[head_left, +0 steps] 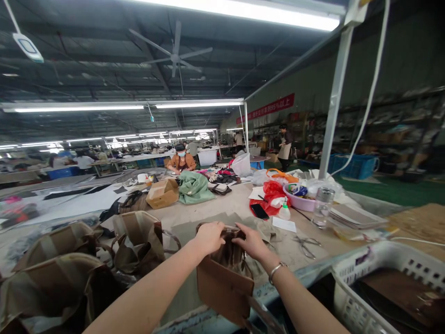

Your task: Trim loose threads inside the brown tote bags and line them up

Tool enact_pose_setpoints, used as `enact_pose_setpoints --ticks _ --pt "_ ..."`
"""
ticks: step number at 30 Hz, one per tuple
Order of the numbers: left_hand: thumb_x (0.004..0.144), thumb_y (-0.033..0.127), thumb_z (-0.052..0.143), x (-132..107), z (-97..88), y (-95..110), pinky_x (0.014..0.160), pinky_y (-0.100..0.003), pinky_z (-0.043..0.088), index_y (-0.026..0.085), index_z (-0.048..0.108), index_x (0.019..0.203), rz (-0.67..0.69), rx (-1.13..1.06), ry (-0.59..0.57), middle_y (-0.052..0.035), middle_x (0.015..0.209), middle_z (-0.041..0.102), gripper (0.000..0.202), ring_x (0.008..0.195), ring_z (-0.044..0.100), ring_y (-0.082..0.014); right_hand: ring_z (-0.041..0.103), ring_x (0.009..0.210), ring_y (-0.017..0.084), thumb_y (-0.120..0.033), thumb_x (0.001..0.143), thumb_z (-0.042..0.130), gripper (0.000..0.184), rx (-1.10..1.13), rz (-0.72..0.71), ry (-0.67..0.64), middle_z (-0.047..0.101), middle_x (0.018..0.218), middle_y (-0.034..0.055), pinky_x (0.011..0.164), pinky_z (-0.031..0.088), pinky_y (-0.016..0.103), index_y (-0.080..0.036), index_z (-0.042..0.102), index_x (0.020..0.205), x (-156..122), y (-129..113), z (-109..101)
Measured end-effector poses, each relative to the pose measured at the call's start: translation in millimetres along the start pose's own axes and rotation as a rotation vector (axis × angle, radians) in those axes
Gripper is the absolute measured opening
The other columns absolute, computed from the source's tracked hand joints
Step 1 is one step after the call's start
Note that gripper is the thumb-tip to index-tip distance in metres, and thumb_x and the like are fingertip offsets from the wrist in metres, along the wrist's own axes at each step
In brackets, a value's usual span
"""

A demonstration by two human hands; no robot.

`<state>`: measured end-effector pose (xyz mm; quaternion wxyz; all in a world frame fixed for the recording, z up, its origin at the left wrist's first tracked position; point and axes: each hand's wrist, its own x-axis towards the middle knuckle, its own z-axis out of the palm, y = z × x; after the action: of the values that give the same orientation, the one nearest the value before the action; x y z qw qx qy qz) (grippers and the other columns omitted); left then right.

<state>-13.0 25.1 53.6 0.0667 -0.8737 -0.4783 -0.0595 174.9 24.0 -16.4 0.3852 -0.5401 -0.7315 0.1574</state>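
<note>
A brown handbag [224, 285] stands at the table's front edge, its mouth facing up and its flap hanging toward me. My left hand [210, 237] is closed over the far left part of the rim, fingers curled inside. On the right part of the rim, my right hand [251, 240] pinches the edge between thumb and fingers. Dark lining shows between the two hands. A strap [266, 313] hangs from the bag's lower right. Left of my left forearm stand several similar brown bags [137, 232] with open tops.
Scissors [308, 245], a phone [260, 211], a small glue bottle [284, 211] and a glass jar [322, 207] lie or stand to the right. A white plastic basket [351, 283] holds brown pieces at the lower right. Across the table sits a co-worker [181, 160]. A metal post [335, 102] rises at the right.
</note>
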Motion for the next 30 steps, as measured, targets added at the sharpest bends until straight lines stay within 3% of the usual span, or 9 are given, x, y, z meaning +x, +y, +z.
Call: enact_pose_setpoints --ticks 4,7,13,15,20,30 --pt "0.073 0.038 0.065 5 2.2 -8 0.073 -0.031 0.047 0.019 0.064 0.084 0.071 0.006 -0.039 -0.0058 0.087 0.065 0.022 0.083 0.061 -0.0219 0.057 0.106 0.025 -0.031 0.071 0.065 0.058 0.023 -0.018 -0.014 0.061 0.117 0.0098 0.093 0.042 0.038 -0.018 0.052 0.126 5 -1 4" --pt "0.080 0.038 0.056 7 1.8 -14 0.072 -0.032 0.046 0.017 0.067 0.075 0.068 0.028 -0.030 -0.0072 0.080 0.062 0.025 0.078 0.059 -0.0211 0.056 0.107 0.024 -0.034 0.075 0.063 0.056 0.043 -0.045 -0.018 0.061 0.118 0.0098 0.094 0.042 0.038 -0.018 0.051 0.127 5 -2 5" --pt "0.079 0.032 0.059 9 1.8 -29 0.084 -0.038 0.040 0.018 0.068 0.068 0.105 -0.034 0.179 -0.0069 0.108 0.055 0.020 0.101 0.048 -0.0245 0.058 0.097 0.019 -0.035 0.083 0.055 0.034 0.253 -0.151 -0.051 0.062 0.106 0.0064 0.088 0.045 0.033 -0.022 0.063 0.113 12 0 3" --pt "0.078 0.030 0.060 12 6.4 -34 0.083 -0.036 0.040 0.018 0.067 0.067 0.114 -0.098 0.156 -0.0054 0.106 0.057 0.018 0.097 0.050 -0.0220 0.058 0.096 0.018 -0.034 0.082 0.058 0.030 0.309 -0.152 -0.057 0.062 0.103 0.0053 0.088 0.045 0.032 -0.023 0.065 0.108 16 1 4" --pt "0.080 0.022 0.057 19 18.6 -40 0.071 -0.026 0.041 0.014 0.062 0.066 0.119 -0.233 0.066 -0.0025 0.079 0.059 0.017 0.072 0.054 -0.0136 0.057 0.095 0.018 -0.032 0.080 0.061 0.025 0.380 -0.166 -0.116 0.062 0.098 0.0030 0.086 0.044 0.030 -0.027 0.068 0.104 27 2 7" --pt "0.078 0.023 0.057 32 12.3 -32 0.058 -0.024 0.035 0.015 0.052 0.059 -0.083 -0.246 -0.003 -0.0006 0.070 0.055 0.021 0.063 0.051 -0.0124 0.058 0.077 0.015 -0.025 0.083 0.058 0.016 0.359 -0.184 -0.043 0.062 0.081 0.0026 0.067 0.046 0.024 -0.024 0.072 0.090 43 7 10"
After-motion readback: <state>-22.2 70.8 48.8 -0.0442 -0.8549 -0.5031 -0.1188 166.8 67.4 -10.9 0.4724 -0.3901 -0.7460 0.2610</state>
